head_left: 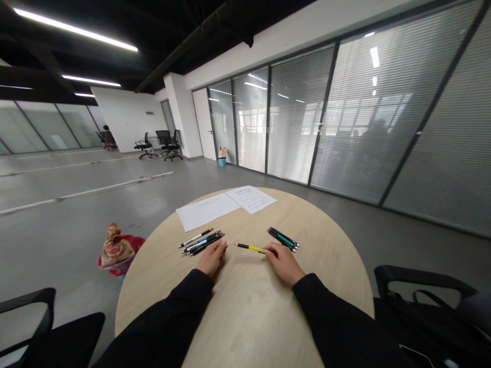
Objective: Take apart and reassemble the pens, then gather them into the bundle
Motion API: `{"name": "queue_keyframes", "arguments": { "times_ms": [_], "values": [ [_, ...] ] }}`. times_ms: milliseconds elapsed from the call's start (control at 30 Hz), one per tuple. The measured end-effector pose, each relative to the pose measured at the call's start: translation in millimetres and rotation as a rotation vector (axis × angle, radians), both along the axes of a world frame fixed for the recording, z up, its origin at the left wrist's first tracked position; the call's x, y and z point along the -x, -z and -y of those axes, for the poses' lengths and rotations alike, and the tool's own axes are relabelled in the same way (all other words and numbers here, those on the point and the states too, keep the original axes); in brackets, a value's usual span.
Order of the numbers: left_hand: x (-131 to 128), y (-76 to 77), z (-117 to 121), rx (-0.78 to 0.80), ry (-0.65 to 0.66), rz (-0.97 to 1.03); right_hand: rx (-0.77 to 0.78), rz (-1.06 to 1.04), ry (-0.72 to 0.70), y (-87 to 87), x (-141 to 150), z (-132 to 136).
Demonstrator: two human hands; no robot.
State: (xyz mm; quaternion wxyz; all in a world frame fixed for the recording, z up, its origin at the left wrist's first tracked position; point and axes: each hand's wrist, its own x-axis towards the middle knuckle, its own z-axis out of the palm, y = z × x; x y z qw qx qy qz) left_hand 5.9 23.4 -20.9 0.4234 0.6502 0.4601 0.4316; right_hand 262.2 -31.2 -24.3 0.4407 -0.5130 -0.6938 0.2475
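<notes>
My right hand [284, 261] pinches the back end of a yellow pen [253, 248] with a black grip, its tip pointing left over the table. Opposite it, my left hand [212, 258] is closed with the fingers curled. A small dark bit shows at its fingertips, but what it holds is hidden. Just beyond the left hand lies a loose group of pens [203, 242], black, white and blue. Another bunch of pens [283, 238], black with one green, lies beyond my right hand.
Two sheets of paper [207, 210] lie at the far side of the round wooden table [245, 317]. A red bag-lined bin [118, 250] stands on the floor at left. Black chairs [422, 278] flank the table. Glass partitions with blinds run along the right.
</notes>
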Motion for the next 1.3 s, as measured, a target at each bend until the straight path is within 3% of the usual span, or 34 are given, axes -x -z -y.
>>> {"name": "queue_keyframes", "arguments": {
  "times_ms": [667, 1300],
  "values": [
    [-5, -15.7, 11, 0.003, 0.071, -0.001, -0.016, 0.005, -0.026, 1.8, 1, 0],
    [-1, -3.5, 5, 0.018, 0.169, 0.048, -0.02, 0.022, -0.04, 0.7, 1, 1]
  ]
}}
